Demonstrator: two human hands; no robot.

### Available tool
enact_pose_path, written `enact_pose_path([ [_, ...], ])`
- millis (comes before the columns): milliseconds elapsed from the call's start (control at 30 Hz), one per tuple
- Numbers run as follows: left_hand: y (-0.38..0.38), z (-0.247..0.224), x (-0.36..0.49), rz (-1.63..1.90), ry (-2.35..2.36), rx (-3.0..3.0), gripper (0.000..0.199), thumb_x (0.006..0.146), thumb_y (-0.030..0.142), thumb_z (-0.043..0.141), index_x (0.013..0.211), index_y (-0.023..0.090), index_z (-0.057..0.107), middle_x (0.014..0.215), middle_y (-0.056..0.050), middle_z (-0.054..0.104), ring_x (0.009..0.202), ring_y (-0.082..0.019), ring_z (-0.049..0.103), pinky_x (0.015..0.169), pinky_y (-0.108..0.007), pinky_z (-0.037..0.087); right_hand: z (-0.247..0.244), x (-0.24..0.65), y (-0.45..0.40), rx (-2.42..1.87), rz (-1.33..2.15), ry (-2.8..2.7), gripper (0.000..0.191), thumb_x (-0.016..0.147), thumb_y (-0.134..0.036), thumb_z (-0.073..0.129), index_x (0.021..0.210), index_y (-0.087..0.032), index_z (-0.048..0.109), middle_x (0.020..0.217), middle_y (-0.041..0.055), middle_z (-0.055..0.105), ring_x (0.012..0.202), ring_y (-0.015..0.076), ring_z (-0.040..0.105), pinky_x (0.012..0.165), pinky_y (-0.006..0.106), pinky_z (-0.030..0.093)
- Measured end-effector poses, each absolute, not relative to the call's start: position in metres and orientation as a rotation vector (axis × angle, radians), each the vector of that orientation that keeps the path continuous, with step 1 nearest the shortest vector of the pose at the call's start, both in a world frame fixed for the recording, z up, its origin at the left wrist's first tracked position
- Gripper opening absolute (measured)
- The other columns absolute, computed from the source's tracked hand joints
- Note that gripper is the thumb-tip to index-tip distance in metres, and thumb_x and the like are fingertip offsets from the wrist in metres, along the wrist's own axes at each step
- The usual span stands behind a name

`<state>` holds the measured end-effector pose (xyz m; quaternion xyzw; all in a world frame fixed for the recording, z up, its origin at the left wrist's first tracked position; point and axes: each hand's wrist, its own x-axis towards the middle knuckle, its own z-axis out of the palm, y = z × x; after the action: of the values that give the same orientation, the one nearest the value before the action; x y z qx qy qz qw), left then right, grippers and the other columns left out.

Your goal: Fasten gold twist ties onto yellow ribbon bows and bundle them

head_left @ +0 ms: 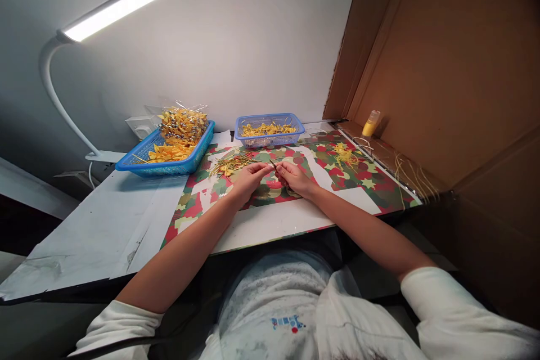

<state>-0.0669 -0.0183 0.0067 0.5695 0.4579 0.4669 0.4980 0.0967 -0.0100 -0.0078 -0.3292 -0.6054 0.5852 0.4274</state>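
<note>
In the head view, my left hand [248, 178] and my right hand [294, 177] meet over the middle of the table. Both are closed in a pinch, fingertips nearly touching. Between them shows a short, thin olive-brown strip [273, 165]; most of it is hidden by my fingers. Just left of my left hand lies a loose pile of thin green and yellow cords [230, 165], with a few yellow pieces among them. Under my hands is a camouflage-patterned sheet [320, 166] with worn white patches.
A blue basket [164, 167] at left holds yellow pieces and a clear bag [183, 124] of more. Another blue basket [270, 139] stands behind my hands. Yellow threads [346, 156] lie at right, near a small yellow-filled bottle [370, 124]. A lamp [50, 79] arches over the left; cardboard [447, 67] walls the right.
</note>
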Motion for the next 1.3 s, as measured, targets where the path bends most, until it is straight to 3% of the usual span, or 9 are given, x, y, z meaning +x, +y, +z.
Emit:
enact_pose_path([
  [667,-0.014,0.004,-0.071,1.128,1.120,1.351,0.035,0.064,0.050,0.072,0.073,0.017,0.065,0.048,0.009,0.031,0.045,-0.006,0.021,0.045,-0.023,0.013,-0.005,0.100,-0.006,-0.880,1.510,-1.331,0.043,0.081,-0.062,0.055,0.084,-0.020,0.049,0.065,-0.0058,0.042,0.048,0.0058,0.034,0.045,0.020,0.027],
  [800,-0.012,0.014,-0.078,1.202,1.082,1.255,0.034,0.059,0.046,0.075,0.070,0.017,0.061,0.047,0.010,0.027,0.044,-0.005,0.021,0.043,-0.021,0.015,-0.002,0.107,-0.005,-1.038,1.260,-1.458,0.039,0.085,-0.059,0.050,0.094,-0.021,0.056,0.059,-0.0064,0.041,0.046,0.0078,0.031,0.048,0.022,0.030],
  [867,-0.012,0.021,-0.082,1.256,1.071,1.195,0.034,0.056,0.043,0.076,0.069,0.017,0.059,0.047,0.011,0.025,0.043,-0.005,0.020,0.043,-0.021,0.015,0.000,0.109,-0.008,-1.173,0.964,-1.766,0.031,0.085,-0.048,0.057,0.098,-0.021,0.065,0.062,-0.0026,0.052,0.054,0.0107,0.044,0.055,0.024,0.035],
  [967,-0.012,0.027,-0.086,1.307,1.073,1.144,0.033,0.055,0.041,0.076,0.069,0.017,0.057,0.046,0.012,0.022,0.043,-0.004,0.018,0.043,-0.020,0.014,0.003,0.105,-0.014,-1.347,0.557,-2.222,0.030,0.085,-0.037,0.059,0.110,-0.027,0.072,0.083,0.0037,0.070,0.080,0.0194,0.060,0.068,0.028,0.041],
  [1133,-0.011,0.026,-0.087,1.321,1.074,1.125,0.031,0.058,0.039,0.074,0.071,0.017,0.057,0.046,0.012,0.022,0.042,-0.004,0.018,0.042,-0.020,0.014,0.007,0.091,-0.018,-1.478,0.308,-2.538,0.041,0.091,-0.044,0.049,0.127,-0.032,0.065,0.106,0.0063,0.074,0.100,0.0268,0.064,0.077,0.033,0.045],
  [1300,-0.008,0.024,-0.090,1.346,1.084,1.104,0.029,0.058,0.037,0.075,0.068,0.017,0.056,0.046,0.012,0.022,0.041,-0.004,0.018,0.041,-0.019,0.014,0.018,0.118,-0.010,-1.810,0.345,-2.332,0.036,0.092,-0.041,0.047,0.119,-0.032,0.070,0.117,0.0037,0.071,0.110,0.0250,0.063,0.083,0.032,0.048],
])
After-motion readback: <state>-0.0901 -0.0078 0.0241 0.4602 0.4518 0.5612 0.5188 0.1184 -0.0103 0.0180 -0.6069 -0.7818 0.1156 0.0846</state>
